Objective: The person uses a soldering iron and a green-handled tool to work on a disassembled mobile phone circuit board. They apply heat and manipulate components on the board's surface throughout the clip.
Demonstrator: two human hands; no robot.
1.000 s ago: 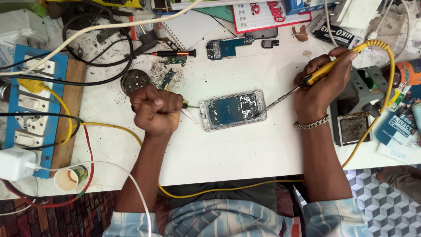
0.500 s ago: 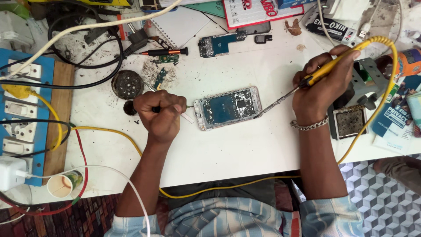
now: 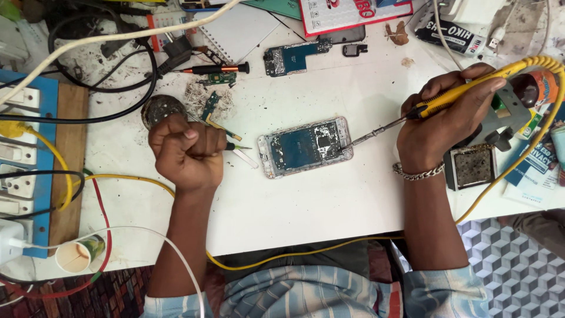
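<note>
Soldering on an opened phone, mid-worktop

Right hand (image 3: 444,121) clamped on yellow soldering iron (image 3: 453,94), tip at right end of opened phone (image 3: 306,147); left hand (image 3: 185,152) fisted round tweezers (image 3: 235,147) just left of it — best kept braced on the worktop (image 3: 329,206), tip touch brief.

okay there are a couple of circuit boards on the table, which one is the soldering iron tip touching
The one inside the opened phone mid-table: the soldering iron in the right hand meets its right edge. The loose blue board higher up lies apart, untouched.
</note>
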